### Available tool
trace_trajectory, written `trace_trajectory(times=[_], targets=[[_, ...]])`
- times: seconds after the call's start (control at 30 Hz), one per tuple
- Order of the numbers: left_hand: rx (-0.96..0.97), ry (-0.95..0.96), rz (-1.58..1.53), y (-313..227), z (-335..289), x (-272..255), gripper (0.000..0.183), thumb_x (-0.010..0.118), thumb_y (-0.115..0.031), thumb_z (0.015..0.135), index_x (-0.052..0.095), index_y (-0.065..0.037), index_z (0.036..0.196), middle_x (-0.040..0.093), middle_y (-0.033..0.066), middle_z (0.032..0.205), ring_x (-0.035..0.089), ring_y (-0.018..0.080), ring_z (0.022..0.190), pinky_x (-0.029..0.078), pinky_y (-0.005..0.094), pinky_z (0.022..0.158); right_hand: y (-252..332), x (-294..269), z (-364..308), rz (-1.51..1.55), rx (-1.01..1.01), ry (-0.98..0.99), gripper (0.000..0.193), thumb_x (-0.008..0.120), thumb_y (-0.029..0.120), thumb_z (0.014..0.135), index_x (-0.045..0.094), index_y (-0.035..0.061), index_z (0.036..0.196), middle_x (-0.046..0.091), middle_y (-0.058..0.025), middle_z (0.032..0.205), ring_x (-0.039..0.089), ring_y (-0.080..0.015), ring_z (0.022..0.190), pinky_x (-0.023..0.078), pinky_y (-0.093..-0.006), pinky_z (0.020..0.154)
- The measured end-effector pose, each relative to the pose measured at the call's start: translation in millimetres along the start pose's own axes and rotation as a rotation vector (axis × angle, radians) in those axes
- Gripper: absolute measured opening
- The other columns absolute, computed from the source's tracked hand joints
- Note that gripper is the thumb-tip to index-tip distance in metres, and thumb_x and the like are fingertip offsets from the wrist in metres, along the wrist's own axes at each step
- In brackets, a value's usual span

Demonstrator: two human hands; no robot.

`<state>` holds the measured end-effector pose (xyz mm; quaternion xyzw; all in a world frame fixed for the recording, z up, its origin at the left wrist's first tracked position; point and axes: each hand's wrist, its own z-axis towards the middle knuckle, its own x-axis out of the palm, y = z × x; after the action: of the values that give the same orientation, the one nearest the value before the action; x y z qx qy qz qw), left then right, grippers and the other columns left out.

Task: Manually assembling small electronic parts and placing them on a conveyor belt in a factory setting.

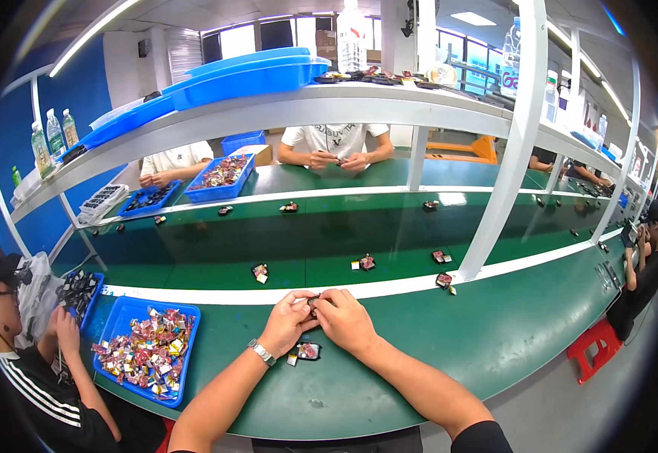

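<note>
My left hand (pixel 286 323) and my right hand (pixel 346 323) meet over the green work surface, fingers pinched round a small dark piece (pixel 313 303). Most of that piece is hidden by the fingertips, so its exact kind does not show. A silvery watch (pixel 261 352) is on my left wrist. Just below the hands lies a small black tray-like part (pixel 310 350) with a reddish printed piece and a white tab. To the left stands a blue bin (pixel 193 355) full of small reddish, white and yellow pieces.
Several similar small parts lie on the dark green strip, such as one part (pixel 260 272) ahead. A white post (pixel 501 177) rises right of my hands, under a shelf (pixel 389 102) with blue trays (pixel 242 79). Co-workers sit left, opposite and right. A red stool (pixel 594 349) stands right.
</note>
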<state>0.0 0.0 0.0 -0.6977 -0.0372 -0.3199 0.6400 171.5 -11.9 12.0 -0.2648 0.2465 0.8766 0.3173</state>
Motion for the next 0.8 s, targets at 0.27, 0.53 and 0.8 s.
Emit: trace_trajectory(times=[0.27, 0.53, 0.8], targets=[[-0.01, -0.024, -0.018, -3.8, -0.8, 8.1, 0.026, 0.051, 0.0, 0.096, 0.047, -0.004, 0.122, 0.063, 0.0094, 0.112, 0.061, 0.0194, 0.109, 0.05, 0.0408, 0.1, -0.1, -2.5, 3.9, 0.004, -0.022, -0.084, 0.014, 0.073, 0.006, 0.075, 0.067, 0.0056, 0.089, 0.062, -0.0057, 0.095, 0.062, -0.0233, 0.086, 0.054, -0.0341, 0.072], [-0.013, -0.014, -0.014, -3.9, -1.6, 5.2, 0.026, 0.052, -0.001, 0.096, 0.046, -0.004, 0.122, 0.063, 0.0096, 0.114, 0.061, 0.0189, 0.109, 0.05, 0.0403, 0.1, 1.8, -3.2, 6.2, -0.02, -0.105, -0.106, 0.017, 0.072, 0.002, 0.071, 0.067, 0.0046, 0.088, 0.062, -0.0057, 0.092, 0.062, -0.0233, 0.085, 0.053, -0.0342, 0.07], [0.002, -0.002, -0.008, -1.9, -2.4, 7.1, 0.027, 0.055, -0.006, 0.097, 0.046, -0.005, 0.122, 0.062, 0.01, 0.117, 0.06, 0.0189, 0.11, 0.051, 0.04, 0.099, 0.7, -5.2, 8.3, -0.021, -0.119, -0.108, 0.015, 0.069, 0.0, 0.072, 0.067, 0.0031, 0.086, 0.061, -0.007, 0.091, 0.062, -0.0245, 0.084, 0.053, -0.0343, 0.071]])
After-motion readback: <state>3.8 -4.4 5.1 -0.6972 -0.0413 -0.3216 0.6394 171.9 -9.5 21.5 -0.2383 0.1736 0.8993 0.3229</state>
